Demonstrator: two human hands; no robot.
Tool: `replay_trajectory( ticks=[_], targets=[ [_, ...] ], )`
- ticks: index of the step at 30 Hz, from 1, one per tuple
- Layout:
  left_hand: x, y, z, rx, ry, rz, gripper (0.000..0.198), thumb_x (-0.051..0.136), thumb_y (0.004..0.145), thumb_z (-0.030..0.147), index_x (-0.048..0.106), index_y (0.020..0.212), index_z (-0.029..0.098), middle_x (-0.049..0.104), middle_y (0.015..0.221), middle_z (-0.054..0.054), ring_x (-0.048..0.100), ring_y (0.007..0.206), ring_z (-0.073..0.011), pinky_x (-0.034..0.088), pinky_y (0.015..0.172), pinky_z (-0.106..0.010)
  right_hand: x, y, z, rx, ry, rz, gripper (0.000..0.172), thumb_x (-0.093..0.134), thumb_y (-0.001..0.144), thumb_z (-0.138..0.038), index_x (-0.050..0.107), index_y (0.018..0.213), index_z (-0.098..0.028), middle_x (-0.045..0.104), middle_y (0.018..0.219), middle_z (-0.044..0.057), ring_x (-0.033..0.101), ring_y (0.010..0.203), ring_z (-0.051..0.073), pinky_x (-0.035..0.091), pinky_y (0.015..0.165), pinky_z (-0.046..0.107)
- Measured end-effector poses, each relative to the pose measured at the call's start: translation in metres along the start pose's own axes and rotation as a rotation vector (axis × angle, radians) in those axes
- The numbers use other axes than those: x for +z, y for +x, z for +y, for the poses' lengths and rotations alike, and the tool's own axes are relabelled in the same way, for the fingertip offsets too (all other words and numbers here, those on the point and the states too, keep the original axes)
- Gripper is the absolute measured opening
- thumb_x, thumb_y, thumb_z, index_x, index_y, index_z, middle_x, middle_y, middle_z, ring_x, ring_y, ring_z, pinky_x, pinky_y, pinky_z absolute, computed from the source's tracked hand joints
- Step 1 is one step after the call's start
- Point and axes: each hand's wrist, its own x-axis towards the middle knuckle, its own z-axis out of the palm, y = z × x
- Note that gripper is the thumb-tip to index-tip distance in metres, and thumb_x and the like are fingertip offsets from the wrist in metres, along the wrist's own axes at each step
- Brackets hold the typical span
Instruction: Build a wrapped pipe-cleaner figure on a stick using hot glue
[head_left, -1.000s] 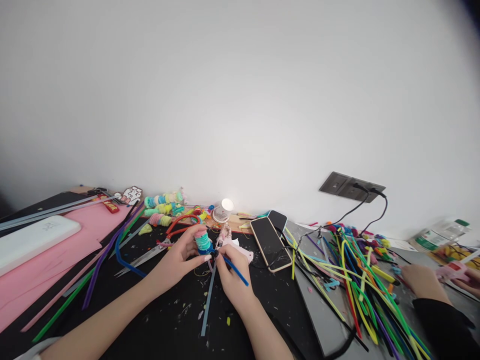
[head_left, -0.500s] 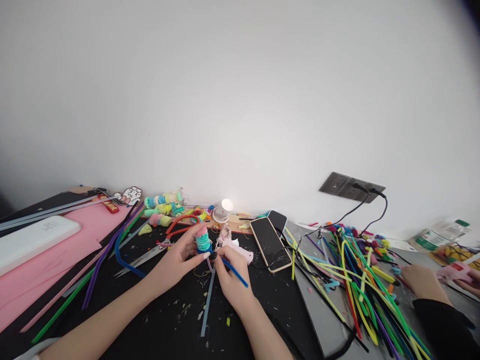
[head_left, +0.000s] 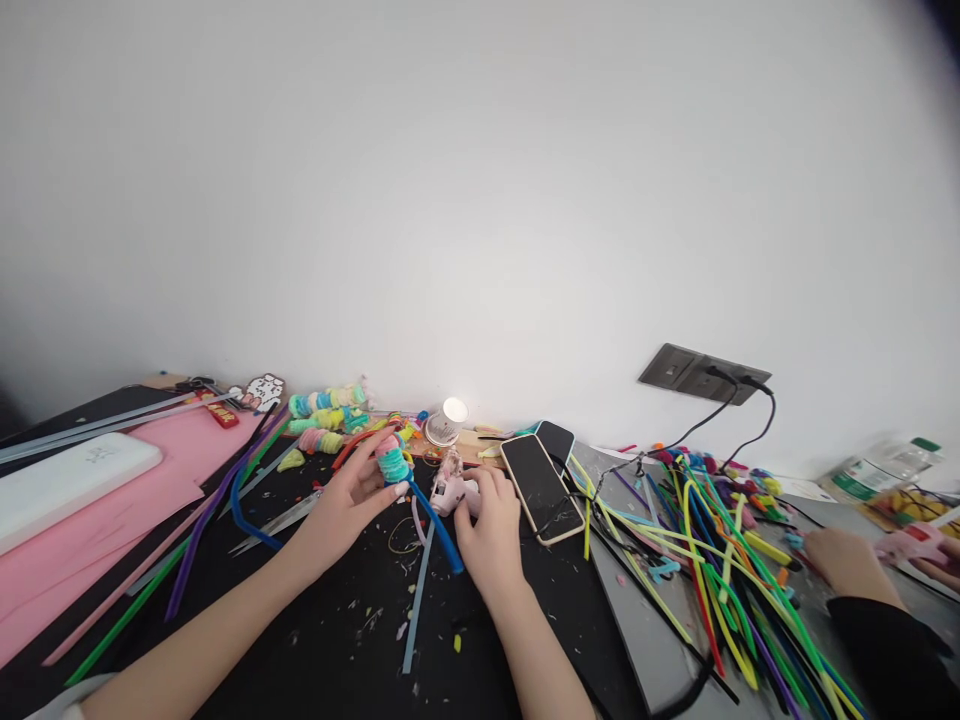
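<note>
My left hand (head_left: 346,506) pinches a small coil of wound pipe cleaner (head_left: 391,461), pink on top and teal below, holding it just above the black table (head_left: 352,640). A blue pipe cleaner tail (head_left: 438,524) hangs from the coil down to the table. My right hand (head_left: 491,530) has its fingers closed round a pink glue gun (head_left: 450,490) that lies on the table beside the coil.
Two phones (head_left: 541,484) lie right of my hands. A heap of coloured pipe cleaners (head_left: 720,560) covers the grey mat; another person's hands (head_left: 851,562) work at its far right. Scissors (head_left: 281,518), pink paper (head_left: 90,520), a white case (head_left: 67,482) and finished coils (head_left: 328,403) lie left.
My right hand let go of the blue pipe cleaner and moved up and right onto the pink glue gun. My left hand lifted the coil slightly up and left.
</note>
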Motion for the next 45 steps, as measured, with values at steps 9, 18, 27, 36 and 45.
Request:
replay_trajectory(
  ticks=[9,18,27,36,45],
  targets=[
    [0.003,-0.005,0.014,-0.128,-0.159,0.004,0.077,0.068,0.085,0.037,0.026,0.15,0.034,0.059,0.138,-0.009,0.057,0.126,-0.026,0.049,0.104,-0.043,0.002,0.005,0.011,0.218,-0.227,-0.161,0.044,0.06,0.071,-0.018,0.064,0.115,-0.019,0.067,0.107,0.012,0.059,0.105,0.032,0.04,0.09,0.046],
    [-0.003,-0.003,0.01,-0.121,-0.188,-0.012,0.081,0.064,0.088,0.04,0.016,0.153,0.037,0.061,0.136,-0.009,0.059,0.125,-0.0286,0.048,0.106,-0.047,-0.002,0.004,0.009,0.125,0.591,-0.027,0.034,0.062,0.083,-0.035,0.071,0.111,-0.019,0.073,0.11,0.011,0.068,0.101,0.028,0.054,0.089,0.039],
    [-0.002,-0.004,0.012,-0.123,-0.233,0.017,0.076,0.061,0.091,0.035,0.017,0.153,0.034,0.054,0.142,-0.008,0.051,0.133,-0.0295,0.046,0.108,-0.047,-0.005,0.003,0.001,0.038,0.802,-0.198,0.033,0.066,0.085,-0.036,0.073,0.114,-0.022,0.071,0.121,0.01,0.065,0.114,0.031,0.049,0.102,0.047],
    [0.001,-0.004,0.017,-0.149,-0.26,0.002,0.076,0.064,0.089,0.034,0.02,0.152,0.038,0.051,0.146,-0.007,0.047,0.136,-0.0284,0.047,0.108,-0.047,-0.002,0.001,0.002,0.049,0.726,-0.213,0.035,0.065,0.085,-0.041,0.072,0.113,-0.022,0.073,0.115,0.009,0.068,0.107,0.029,0.052,0.097,0.044],
    [0.001,-0.005,0.019,-0.159,-0.254,0.013,0.077,0.064,0.088,0.034,0.021,0.152,0.035,0.05,0.146,-0.008,0.049,0.134,-0.0296,0.047,0.107,-0.048,-0.001,0.002,0.002,0.049,0.722,-0.181,0.03,0.064,0.084,-0.036,0.073,0.107,-0.02,0.075,0.101,0.009,0.07,0.091,0.027,0.056,0.086,0.04]
  ],
)
